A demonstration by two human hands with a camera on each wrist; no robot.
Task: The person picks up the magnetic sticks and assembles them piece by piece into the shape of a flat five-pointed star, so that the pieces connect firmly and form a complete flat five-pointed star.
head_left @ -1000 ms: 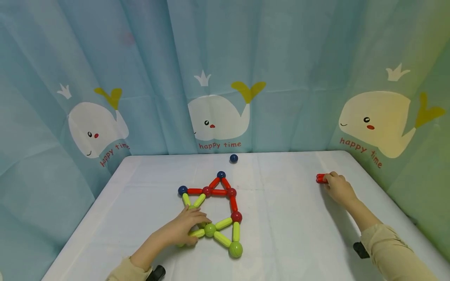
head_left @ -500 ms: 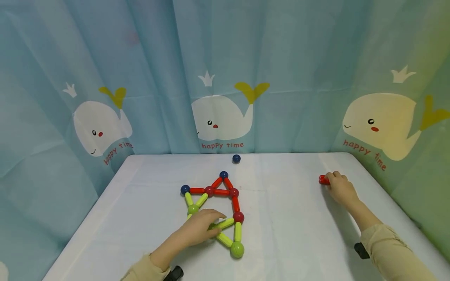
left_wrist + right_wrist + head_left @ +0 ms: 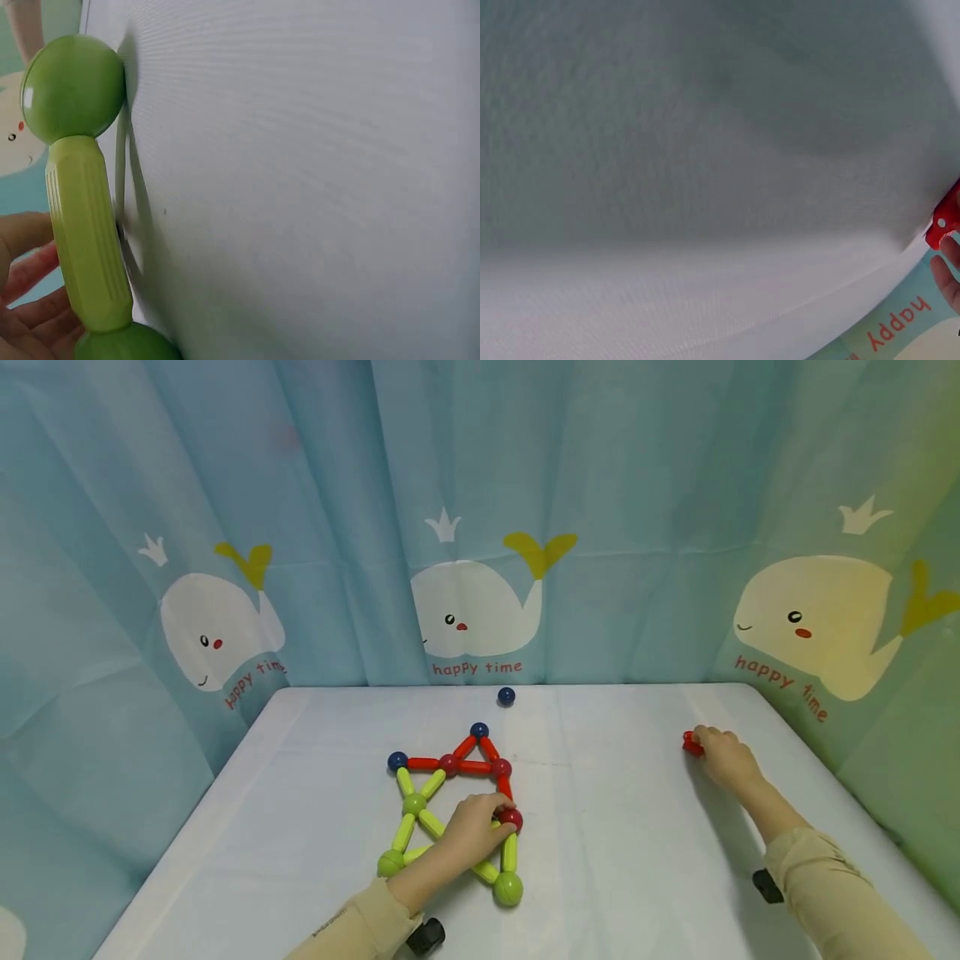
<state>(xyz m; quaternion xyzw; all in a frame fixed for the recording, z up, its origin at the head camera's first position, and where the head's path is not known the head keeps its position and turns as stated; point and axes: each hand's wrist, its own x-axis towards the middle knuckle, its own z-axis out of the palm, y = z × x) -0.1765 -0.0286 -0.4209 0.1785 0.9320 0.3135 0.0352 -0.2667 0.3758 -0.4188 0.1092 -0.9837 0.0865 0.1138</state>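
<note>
A flat frame of magnetic sticks and balls lies on the white table, with red sticks at the top and yellow-green sticks below. My left hand reaches over its lower part and has thumb and fingertips on either side of a red ball at the right corner. Its forearm and palm hide some of the green sticks. In the left wrist view a green ball and green stick stand before the fingers. Far to the right, my right hand holds a small bundle of red magnetic sticks.
One loose dark blue ball lies near the table's back edge, behind the blue ball at the frame's peak. A whale-print curtain hangs around the table. A green ball marks the frame's near right corner.
My left hand has moved right across the frame, from the lower left green part to the red ball at the right. The right hand stays in place, with its red sticks turned slightly.
</note>
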